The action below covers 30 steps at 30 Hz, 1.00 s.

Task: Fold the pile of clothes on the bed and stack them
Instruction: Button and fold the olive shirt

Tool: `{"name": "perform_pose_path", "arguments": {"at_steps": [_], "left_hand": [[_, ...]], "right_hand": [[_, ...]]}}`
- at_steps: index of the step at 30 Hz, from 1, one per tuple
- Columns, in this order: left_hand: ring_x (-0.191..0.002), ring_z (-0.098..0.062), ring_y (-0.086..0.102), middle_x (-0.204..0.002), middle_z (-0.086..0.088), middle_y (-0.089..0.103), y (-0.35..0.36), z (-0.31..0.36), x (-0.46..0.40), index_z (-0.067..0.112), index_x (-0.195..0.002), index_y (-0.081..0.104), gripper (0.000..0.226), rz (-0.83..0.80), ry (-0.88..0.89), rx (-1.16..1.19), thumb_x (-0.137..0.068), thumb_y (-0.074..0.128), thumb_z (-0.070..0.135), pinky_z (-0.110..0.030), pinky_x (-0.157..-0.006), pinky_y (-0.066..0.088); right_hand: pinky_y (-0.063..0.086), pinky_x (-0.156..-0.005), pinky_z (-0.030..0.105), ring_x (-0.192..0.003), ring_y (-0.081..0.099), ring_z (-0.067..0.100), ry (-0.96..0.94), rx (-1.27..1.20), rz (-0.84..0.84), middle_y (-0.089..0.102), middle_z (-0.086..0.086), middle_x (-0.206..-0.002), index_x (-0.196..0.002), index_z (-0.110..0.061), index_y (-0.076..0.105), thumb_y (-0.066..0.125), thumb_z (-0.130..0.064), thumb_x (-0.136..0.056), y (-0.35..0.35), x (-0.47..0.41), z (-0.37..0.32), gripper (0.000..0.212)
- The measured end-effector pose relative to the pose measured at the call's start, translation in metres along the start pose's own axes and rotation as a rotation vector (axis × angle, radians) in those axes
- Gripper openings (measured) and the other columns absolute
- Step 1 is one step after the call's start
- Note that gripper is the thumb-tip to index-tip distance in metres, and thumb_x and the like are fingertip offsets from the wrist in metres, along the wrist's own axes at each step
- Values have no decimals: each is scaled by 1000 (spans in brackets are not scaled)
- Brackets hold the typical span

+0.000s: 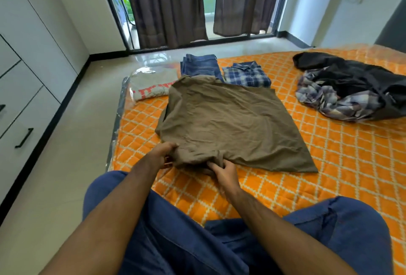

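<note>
An olive-brown shirt (230, 121) lies spread on the orange quilted bed (329, 176) in front of me. My left hand (162, 154) grips its near left corner, fingers curled under the cloth. My right hand (222, 171) pinches a bunched part of the near edge beside it. Behind the shirt lie three folded items side by side: a grey printed shirt (149, 85), blue jeans (200, 66) and a blue plaid shirt (246, 74). An unfolded pile of black cloth and a plaid shirt (351, 90) sits at the right.
My legs in blue trousers (197, 241) rest on the near part of the bed. White cabinets with black handles (24, 138) line the left wall. Tiled floor (66, 176) runs along the bed's left side. Dark curtains (167, 4) hang over the glass doors behind.
</note>
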<state>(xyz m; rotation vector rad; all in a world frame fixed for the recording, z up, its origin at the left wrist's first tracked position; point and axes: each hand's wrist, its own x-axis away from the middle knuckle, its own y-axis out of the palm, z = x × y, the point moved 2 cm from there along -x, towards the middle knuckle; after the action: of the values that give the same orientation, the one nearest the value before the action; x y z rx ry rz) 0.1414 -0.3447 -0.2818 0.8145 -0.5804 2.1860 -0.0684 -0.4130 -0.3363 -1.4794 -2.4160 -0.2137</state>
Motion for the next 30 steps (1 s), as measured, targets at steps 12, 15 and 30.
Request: {"name": "perform_pose_path", "arguments": {"at_steps": [12,15,30], "left_hand": [[-115,-34,63,-128,-14,65,19,16,17,12,-139,54,72,-231,121,100,-92,54,67,-51,-100,50],[-115,-34,65,-129,-14,67,20,18,24,13,-143,53,76,-302,168,-79,-90,57,68,-53,-103,50],[-106,-7,60,-114,12,65,33,4,89,26,-114,65,58,-782,316,-882,-87,52,75,-28,-104,44]], "right_hand": [[36,-118,55,-129,57,35,279,-455,-563,63,20,-137,-139,-7,61,65,-31,-100,-3,35,-46,46],[44,-113,49,-126,62,32,287,-365,-559,65,17,-135,-142,-6,55,70,-17,-95,-6,32,-47,51],[40,-116,48,-128,59,37,386,-610,-344,63,24,-135,-136,3,60,52,-56,-99,-40,23,-56,70]]}}
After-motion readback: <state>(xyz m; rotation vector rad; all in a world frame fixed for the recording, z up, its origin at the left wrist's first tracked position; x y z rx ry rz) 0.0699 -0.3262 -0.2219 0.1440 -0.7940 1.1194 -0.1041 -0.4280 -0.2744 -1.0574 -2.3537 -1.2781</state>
